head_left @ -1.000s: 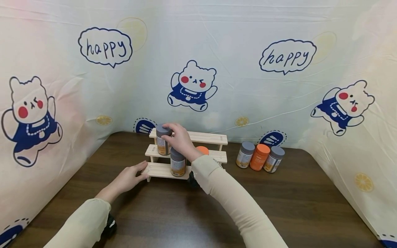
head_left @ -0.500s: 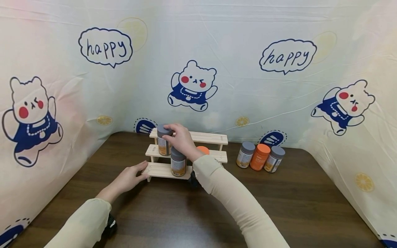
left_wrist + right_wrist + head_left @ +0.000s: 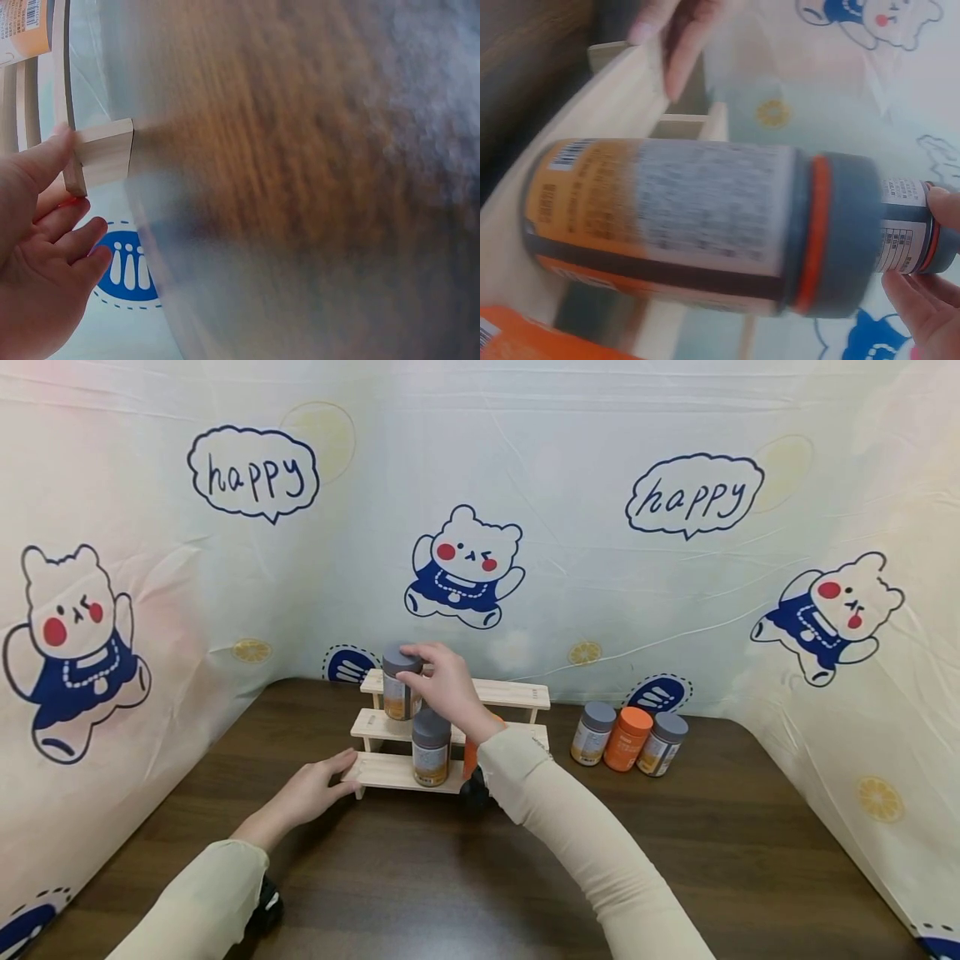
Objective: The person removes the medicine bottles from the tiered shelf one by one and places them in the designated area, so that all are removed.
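My right hand (image 3: pixel 450 689) grips the cap of a grey-capped supplement bottle (image 3: pixel 401 695), held upright at the left of a three-step wooden rack (image 3: pixel 517 695). In the head view the bottle overlaps the top and middle steps. My left hand (image 3: pixel 315 787) pinches the left end of the lowest step, thumb on top and fingers beneath, as the left wrist view shows. Another grey-capped bottle (image 3: pixel 431 756) stands on the lowest step and fills much of the right wrist view. Beside it an orange bottle (image 3: pixel 470 757) is mostly hidden by my right forearm.
To the right of the rack, two grey-capped bottles, one on the left (image 3: pixel 592 739) and one on the right (image 3: pixel 663 750), flank an orange bottle (image 3: pixel 628 743) on the dark wooden table (image 3: pixel 420 877). A printed cloth (image 3: pixel 570 568) hangs behind and along both sides.
My right hand has lifted the held bottle upward and slightly right from the middle step's level. More of the orange bottle shows beside my sleeve. My left hand has stayed put.
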`<state>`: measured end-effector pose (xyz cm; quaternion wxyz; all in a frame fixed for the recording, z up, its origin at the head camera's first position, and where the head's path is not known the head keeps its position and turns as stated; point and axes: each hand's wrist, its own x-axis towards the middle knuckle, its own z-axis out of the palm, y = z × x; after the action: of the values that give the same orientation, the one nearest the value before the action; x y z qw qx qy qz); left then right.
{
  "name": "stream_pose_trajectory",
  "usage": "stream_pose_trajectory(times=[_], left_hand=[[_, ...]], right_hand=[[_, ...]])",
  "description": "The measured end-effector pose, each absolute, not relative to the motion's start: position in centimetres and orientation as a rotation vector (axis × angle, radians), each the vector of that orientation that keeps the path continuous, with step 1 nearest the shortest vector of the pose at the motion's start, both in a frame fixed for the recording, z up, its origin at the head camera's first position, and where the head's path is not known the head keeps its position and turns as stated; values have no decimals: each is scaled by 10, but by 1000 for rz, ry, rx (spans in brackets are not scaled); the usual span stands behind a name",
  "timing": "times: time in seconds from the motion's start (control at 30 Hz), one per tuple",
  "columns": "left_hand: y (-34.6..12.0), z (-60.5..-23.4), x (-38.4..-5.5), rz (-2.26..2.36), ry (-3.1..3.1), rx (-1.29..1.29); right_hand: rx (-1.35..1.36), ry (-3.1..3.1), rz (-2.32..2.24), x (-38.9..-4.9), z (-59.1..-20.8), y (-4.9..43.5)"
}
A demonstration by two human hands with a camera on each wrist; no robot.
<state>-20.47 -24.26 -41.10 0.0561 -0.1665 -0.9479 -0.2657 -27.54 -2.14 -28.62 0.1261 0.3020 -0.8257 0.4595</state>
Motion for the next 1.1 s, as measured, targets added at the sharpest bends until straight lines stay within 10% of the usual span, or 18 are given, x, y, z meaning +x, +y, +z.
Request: stream_pose_trajectory(times=[1.1], left_hand=[[-244, -414, -207, -803, -2856, -502]], right_hand=[[797, -2104, 1522, -270, -249, 88]])
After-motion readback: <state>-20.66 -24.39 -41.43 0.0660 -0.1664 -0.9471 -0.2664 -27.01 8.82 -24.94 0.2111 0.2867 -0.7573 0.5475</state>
